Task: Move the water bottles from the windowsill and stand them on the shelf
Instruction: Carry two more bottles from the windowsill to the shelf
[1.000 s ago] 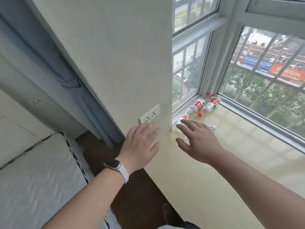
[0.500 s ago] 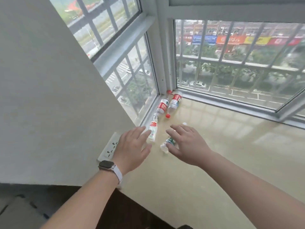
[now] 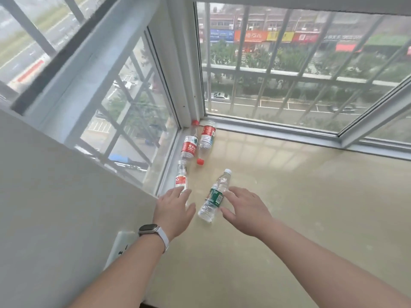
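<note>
Green bottle (image 3: pixel 214 196) lies flat, cap pointing away; my right hand (image 3: pixel 245 210) and left hand (image 3: pixel 173 207) spread, empty.

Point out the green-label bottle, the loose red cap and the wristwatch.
green-label bottle (image 3: pixel 214 197): head view, on its label.
loose red cap (image 3: pixel 200 161): head view, cap's top.
wristwatch (image 3: pixel 148 228): head view, its dark face.

Four bottles lying on windowsill (image 3: pixel 289 196) — left hand (image 3: pixel 172 210) over red-label bottle (image 3: pixel 180 181), right hand (image 3: pixel 246 211) beside green-label bottle (image 3: pixel 214 197), both spread.

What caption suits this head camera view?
Both open hands, left hand and right hand, reach toward four bottles lying on the windowsill.
</note>
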A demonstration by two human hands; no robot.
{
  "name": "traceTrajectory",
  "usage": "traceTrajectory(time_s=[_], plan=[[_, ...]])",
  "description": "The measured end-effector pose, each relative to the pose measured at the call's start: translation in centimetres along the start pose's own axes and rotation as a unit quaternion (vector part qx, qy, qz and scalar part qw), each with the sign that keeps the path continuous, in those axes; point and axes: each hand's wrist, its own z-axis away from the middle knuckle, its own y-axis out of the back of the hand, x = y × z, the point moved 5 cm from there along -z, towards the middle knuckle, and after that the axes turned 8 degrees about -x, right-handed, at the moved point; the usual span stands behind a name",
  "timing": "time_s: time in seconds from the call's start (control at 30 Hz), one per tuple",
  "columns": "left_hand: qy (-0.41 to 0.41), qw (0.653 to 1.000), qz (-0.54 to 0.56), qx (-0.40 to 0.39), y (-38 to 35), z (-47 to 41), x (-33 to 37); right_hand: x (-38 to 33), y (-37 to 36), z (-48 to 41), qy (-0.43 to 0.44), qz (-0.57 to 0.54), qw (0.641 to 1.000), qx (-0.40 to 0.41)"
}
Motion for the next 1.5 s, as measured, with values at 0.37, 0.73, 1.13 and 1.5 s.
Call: traceTrajectory(time_s=[0.37,0.73,1.13,1.5], plan=[[0.219,0.945,0.234,-0.067,-9.5,-7.6,-3.4,3.3,-8.1,-8.5,-0.18,-0.215,0.957,-0.069],[0.279,0.939,0.199,-0.031,-11.8,-12.9,-6.0,4.9,-13.2,-13.1,-0.328,-0.481,0.813,0.002],[0.352,0.895,0.271,-0.051,-12.9,-13.7,-7.3,5.4,-15.9,-15.4,-0.379,-0.55,0.744,-0.006],[0.336,0.878,0.341,-0.012,-11.0,-10.0,-6.0,6.1,-15.0,-14.4,-0.353,-0.543,0.761,-0.025]])
